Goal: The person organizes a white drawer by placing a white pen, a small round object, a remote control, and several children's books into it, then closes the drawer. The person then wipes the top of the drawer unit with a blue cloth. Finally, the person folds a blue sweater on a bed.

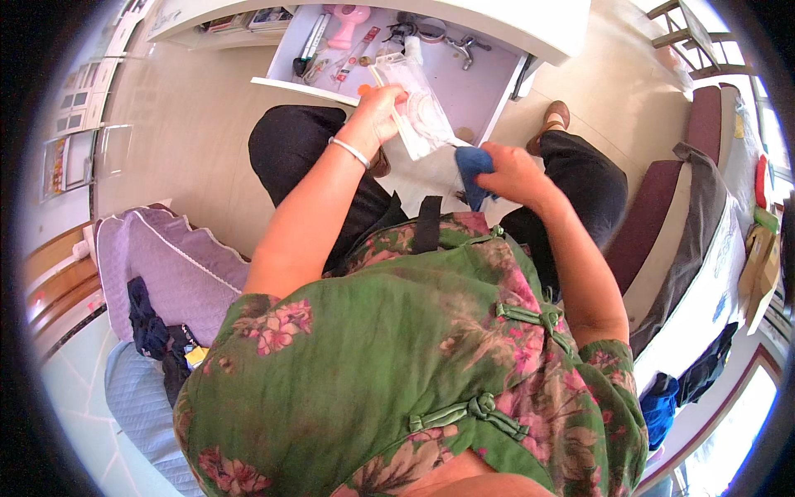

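Before me a white drawer [506, 102] stands pulled out. My left hand [379, 112] grips a clear plastic packet [422, 112] with white contents, over the drawer's front edge. My right hand [515, 171] holds a dark blue cloth [474, 168] close to the packet's lower end. In the drawer lie a pink handheld device [348, 25], a metal faucet [466, 48], a white-and-dark pen-like tool [312, 42], a thin red-and-white package [358, 54] and a small white bottle [413, 50]. A round item and a black item lie near the back.
The white cabinet top [435, 12] overhangs the drawer. A purple quilted cover [180, 248] is at left, with dark clothing [146, 317] on it. A maroon-and-beige sofa [652, 230] stands at right, and a wooden chair [689, 37] at the far right.
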Demonstrator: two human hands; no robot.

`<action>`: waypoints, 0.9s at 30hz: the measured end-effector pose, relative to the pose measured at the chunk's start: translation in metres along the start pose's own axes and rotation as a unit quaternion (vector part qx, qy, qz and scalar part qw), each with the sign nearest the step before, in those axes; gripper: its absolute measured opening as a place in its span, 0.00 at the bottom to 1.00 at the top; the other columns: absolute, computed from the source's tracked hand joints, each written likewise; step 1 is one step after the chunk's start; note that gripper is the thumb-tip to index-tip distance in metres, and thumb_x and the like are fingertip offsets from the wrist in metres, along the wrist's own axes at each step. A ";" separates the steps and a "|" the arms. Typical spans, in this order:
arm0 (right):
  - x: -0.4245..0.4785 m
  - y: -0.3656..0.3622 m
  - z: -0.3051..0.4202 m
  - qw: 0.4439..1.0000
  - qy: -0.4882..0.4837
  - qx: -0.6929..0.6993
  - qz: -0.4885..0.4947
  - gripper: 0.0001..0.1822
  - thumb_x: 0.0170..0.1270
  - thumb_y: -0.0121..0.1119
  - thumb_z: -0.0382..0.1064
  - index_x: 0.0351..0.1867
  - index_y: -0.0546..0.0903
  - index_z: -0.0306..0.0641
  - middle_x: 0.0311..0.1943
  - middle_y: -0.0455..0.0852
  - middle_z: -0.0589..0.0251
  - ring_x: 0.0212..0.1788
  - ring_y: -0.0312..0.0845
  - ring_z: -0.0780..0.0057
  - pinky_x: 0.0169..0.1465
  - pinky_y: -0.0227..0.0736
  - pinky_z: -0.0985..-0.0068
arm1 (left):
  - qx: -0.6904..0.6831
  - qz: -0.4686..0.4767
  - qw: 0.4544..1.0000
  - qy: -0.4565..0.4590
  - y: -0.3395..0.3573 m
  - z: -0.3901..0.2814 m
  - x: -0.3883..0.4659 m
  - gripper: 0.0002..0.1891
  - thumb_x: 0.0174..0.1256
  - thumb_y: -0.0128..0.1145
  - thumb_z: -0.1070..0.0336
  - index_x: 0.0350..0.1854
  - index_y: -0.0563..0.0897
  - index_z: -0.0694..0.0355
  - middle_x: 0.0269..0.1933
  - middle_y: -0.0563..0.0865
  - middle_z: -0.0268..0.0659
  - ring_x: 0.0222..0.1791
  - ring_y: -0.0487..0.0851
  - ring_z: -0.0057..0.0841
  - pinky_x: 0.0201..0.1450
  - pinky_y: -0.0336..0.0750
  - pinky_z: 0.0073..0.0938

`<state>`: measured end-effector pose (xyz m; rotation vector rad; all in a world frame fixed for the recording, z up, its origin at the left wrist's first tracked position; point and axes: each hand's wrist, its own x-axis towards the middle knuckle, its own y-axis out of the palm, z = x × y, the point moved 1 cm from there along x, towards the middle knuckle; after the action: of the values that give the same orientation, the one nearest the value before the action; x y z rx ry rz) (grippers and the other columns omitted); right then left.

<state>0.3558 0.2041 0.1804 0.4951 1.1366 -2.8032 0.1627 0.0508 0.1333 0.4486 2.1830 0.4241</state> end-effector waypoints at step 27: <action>0.063 -0.073 -0.023 0.991 -0.028 -0.083 0.101 0.12 0.46 0.55 0.35 0.35 0.75 0.34 0.28 0.82 0.43 0.36 0.79 0.46 0.42 0.73 0.56 | 0.663 -0.099 0.701 0.243 0.050 0.097 0.163 0.14 0.51 0.53 0.72 0.42 0.77 0.68 0.48 0.77 0.56 0.48 0.77 0.50 0.53 0.71 0.43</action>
<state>0.2880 0.2759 0.1932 0.4832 1.2217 -2.5100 0.1543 0.1829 -0.0109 0.8859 2.6821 -1.4540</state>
